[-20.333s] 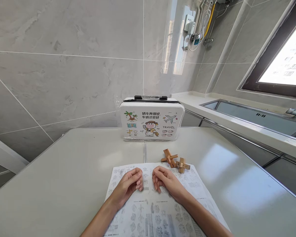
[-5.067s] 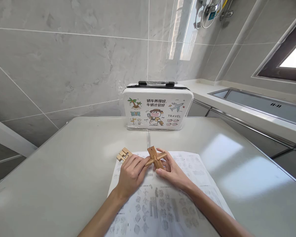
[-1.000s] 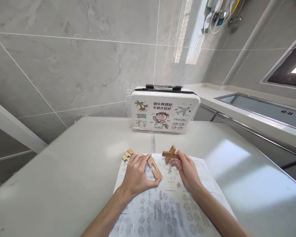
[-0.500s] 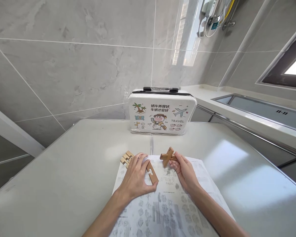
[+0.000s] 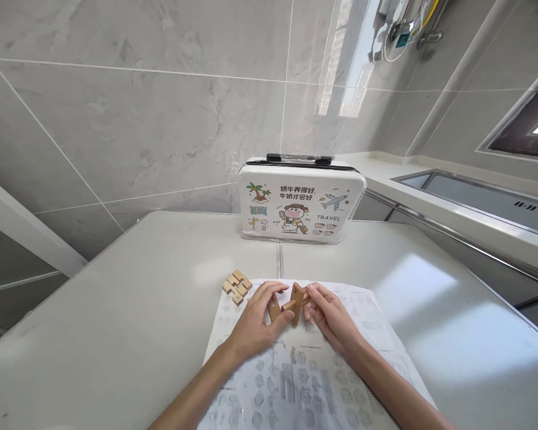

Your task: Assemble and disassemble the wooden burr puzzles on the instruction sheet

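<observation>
Between thumb and fingers, my left hand (image 5: 260, 319) grips a flat wooden puzzle piece (image 5: 274, 308) that has a cutout in it. My right hand (image 5: 329, 312) pinches two crossed wooden puzzle pieces (image 5: 297, 298) by the right end. One bar of the cross points left, toward the cutout of the left-hand piece, and my left thumb is close to it or touching. Whether the bar sits inside the cutout I cannot tell. Just left of my left hand lie several loose wooden pieces (image 5: 237, 285), notched and set close together at the paper's top left corner.
Under my hands a printed instruction sheet (image 5: 314, 382) with small diagrams covers part of the white table (image 5: 116, 310). A white cartoon suitcase (image 5: 301, 203) stands upright at the back against the tiled wall. On the right is a counter with a sink (image 5: 484, 194).
My hands have come together. The left-hand piece is now turned up beside the crossed pieces, which have been rotated. The loose pieces show more fully, and the view has shifted slightly.
</observation>
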Action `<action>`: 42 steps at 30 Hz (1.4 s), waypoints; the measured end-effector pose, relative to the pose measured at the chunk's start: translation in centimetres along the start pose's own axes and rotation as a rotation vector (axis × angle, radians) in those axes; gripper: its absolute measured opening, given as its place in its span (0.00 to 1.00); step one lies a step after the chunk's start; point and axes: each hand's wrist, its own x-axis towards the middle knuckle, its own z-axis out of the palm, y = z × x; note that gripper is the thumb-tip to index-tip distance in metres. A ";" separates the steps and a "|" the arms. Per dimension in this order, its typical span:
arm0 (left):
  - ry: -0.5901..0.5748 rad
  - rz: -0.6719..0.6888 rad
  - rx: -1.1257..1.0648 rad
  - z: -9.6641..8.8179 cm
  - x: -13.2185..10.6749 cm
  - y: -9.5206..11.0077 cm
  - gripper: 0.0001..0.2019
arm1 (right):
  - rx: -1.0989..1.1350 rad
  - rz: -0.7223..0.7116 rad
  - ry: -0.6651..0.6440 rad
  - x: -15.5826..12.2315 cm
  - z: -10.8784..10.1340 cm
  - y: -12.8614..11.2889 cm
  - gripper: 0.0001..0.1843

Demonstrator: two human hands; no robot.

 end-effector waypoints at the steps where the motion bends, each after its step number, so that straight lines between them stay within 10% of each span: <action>1: -0.033 -0.005 -0.063 0.0 0.0 0.1 0.19 | 0.008 0.015 -0.021 0.0 0.0 0.0 0.21; 14: -0.333 -0.164 -0.695 0.3 -0.2 0.1 0.30 | 0.064 0.129 -0.127 -0.2 -0.6 0.7 0.20; 42: -0.290 -0.272 -0.823 0.2 0.4 -0.5 0.23 | 0.031 0.084 -0.028 0.4 -1.0 0.2 0.21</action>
